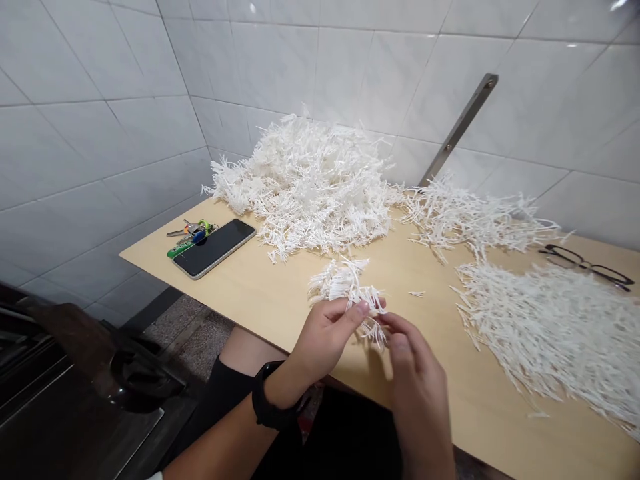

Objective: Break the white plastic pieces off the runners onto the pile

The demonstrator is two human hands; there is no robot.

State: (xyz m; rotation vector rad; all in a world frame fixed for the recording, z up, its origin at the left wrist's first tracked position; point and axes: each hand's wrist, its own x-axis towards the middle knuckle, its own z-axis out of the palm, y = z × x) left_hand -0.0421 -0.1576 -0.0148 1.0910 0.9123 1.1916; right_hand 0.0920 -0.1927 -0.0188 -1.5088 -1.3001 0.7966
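My left hand (323, 337), with a black band on its wrist, pinches a small cluster of thin white strands (373, 328) between thumb and fingers above the table's front edge. At the right side of that cluster, my right hand (423, 380) has its thumb and index finger closed on the strand ends. What exactly sits between those fingertips is partly hidden. Just beyond my left hand lies a small clump of similar white strands (335, 280) on the tabletop. The strands look stiff and joined in comb-like bunches; their exact kind I cannot make out.
A large white heap (320, 180) stands at the back of the wooden table (280, 290). A smaller pile (470, 213) and a flat spread of loose strands (560, 327) lie right. Glasses (590, 265), a phone (215, 247), keys (193, 230) and a wall-side metal bar (457, 133) are around.
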